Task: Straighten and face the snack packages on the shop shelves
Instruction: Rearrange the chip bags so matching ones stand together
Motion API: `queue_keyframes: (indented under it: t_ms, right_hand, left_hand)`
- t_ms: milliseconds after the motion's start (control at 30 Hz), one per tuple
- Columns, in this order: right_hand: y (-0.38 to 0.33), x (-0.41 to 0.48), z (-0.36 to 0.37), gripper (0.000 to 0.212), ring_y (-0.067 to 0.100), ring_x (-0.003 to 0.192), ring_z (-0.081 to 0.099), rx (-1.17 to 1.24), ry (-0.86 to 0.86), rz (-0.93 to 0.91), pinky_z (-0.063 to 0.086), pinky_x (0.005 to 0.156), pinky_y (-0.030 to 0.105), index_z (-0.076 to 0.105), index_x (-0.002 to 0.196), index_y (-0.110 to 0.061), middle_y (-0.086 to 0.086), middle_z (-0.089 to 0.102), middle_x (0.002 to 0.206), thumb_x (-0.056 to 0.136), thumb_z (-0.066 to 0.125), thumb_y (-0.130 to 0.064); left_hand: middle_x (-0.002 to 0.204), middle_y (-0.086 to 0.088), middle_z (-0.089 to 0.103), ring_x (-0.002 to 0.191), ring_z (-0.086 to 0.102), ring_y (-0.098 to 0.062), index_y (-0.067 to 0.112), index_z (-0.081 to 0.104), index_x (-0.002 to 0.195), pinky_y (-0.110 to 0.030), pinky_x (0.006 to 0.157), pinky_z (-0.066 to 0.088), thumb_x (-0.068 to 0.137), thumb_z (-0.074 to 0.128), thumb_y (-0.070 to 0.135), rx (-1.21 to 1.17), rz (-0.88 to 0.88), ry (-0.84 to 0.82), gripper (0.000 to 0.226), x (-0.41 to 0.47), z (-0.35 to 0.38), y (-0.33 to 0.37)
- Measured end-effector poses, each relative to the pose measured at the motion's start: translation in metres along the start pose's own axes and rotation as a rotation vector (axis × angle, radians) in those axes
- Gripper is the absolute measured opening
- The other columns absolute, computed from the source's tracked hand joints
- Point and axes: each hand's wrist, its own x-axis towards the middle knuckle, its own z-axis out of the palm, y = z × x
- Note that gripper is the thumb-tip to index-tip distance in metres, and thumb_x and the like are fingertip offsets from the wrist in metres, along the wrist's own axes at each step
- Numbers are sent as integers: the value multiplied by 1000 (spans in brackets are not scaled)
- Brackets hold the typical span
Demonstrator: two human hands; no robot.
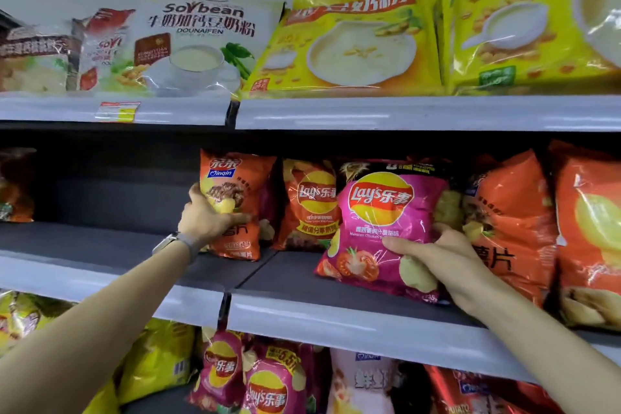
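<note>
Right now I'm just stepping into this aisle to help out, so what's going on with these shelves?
A person is facing chip bags on the middle shelf. Their left hand holds an orange Qinqin bag upright at the row's left end. Their right hand grips the lower right of a pink Lay's bag, tilted in front of the other bags. The shelf left of the Qinqin bag is mostly bare.

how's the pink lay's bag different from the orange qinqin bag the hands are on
The pink Lay's bag is magenta with tomatoes printed low on it; the orange Qinqin bag shows a meat picture. The pink bag tilts and sits forward near the shelf edge; the orange one stands more upright, further back. The right hand grips the pink bag, the left hand the orange. Both sit on the middle shelf.
</note>
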Motion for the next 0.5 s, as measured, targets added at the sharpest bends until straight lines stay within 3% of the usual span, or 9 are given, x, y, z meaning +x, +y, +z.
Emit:
queue_keyframes:
  t_ms: [100,200,367,500]
  right_hand:
    - [-3,-1,12,64,15,92,77,39,-16,-26,58,81,34,67,115,-20,-4,81,99,60,98,-24]
    - [-9,-1,35,57,14,92,77,64,-41,-52,58,81,32,66,110,-26,-5,81,97,63,97,-18]
    - [-18,12,94,54,11,87,77,60,-161,-40,58,72,26,69,112,-21,-5,81,95,66,97,-21]
    - [-23,30,152,56,13,88,76,20,-173,-55,62,82,35,67,103,-24,-7,80,90,60,101,-31]
  left_hand:
    - [138,-13,62,125,61,-38,18,30,154,-46,104,52,62,100,46,16,27,25,120,10,-8,-3]
    - [131,-9,64,121,63,-36,19,35,151,-43,101,52,64,99,45,40,53,16,111,22,-31,1]
    - [110,3,77,94,77,-21,29,59,129,-44,89,64,24,98,77,114,70,-72,121,50,-97,-20]
    - [104,3,80,86,79,-19,32,60,125,-47,85,65,23,98,77,157,85,-48,117,46,-144,-45]
